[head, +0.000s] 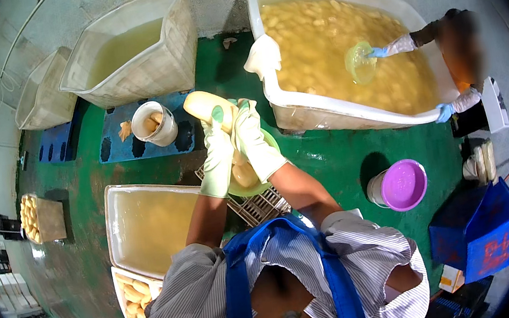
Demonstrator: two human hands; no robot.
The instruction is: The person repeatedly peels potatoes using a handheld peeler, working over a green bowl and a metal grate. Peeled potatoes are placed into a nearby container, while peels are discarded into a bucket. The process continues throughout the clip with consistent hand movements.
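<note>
My left hand (218, 149), in a pale green rubber glove, holds a long, pale yellow peeled root vegetable (208, 107) up in front of me. Close beside it, my right hand (249, 131) wears a matching glove and is closed at the near end of the same piece; whether it holds something else is hidden. Beneath my wrists, a light green basin (274, 143) with more yellow pieces (244, 175) in it rests on a slatted plastic crate (265, 206).
A large tub (305, 105) of liquid and yellow pieces stands ahead right, where a co-worker in blue gloves holds a green strainer (361, 63). Around me are a rectangular tub (114, 224), a white bucket (163, 134) on a blue pallet (115, 152), a purple basin (403, 185) and a blue bin (492, 230).
</note>
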